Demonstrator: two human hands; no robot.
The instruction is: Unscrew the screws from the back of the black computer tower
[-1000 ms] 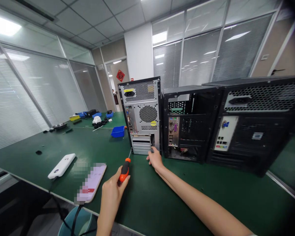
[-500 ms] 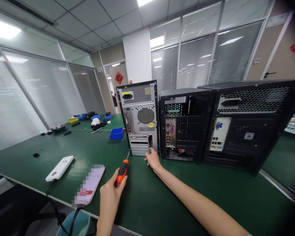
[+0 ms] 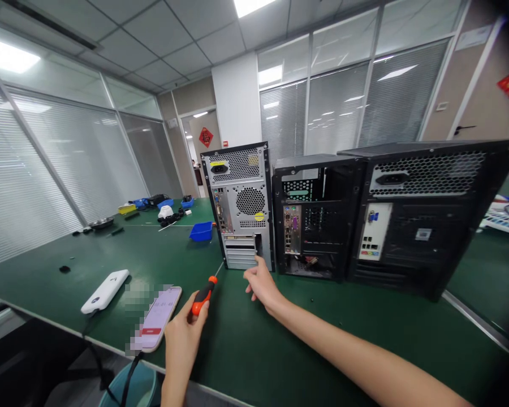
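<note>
Screwdriver [image 3: 204, 295] gripped in left hand [image 3: 185, 326], right hand [image 3: 263, 284] half-open, fingertip [image 3: 259, 260] at computer case [image 3: 238, 216]

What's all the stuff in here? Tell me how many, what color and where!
Silver-backed computer case: 1, silver and black, middle
Black computer cases: 2, black, right of it
Screwdriver: 1, orange and black, in the left hand
Phone: 1, pale screen, front left
White device: 1, white, left of phone
Blue trays: at least 3, blue, left and back
Bowl: 1, metallic, far left
Bucket: 1, teal, below table edge
Tabletop: at least 1, green, under the cases
Red decorations: 2, red, background
Ceiling lights: at least 2, white, overhead
Left hand: 1, bare, gripping screwdriver
Right hand: 1, bare, finger at silver-backed case's lower slots
</note>
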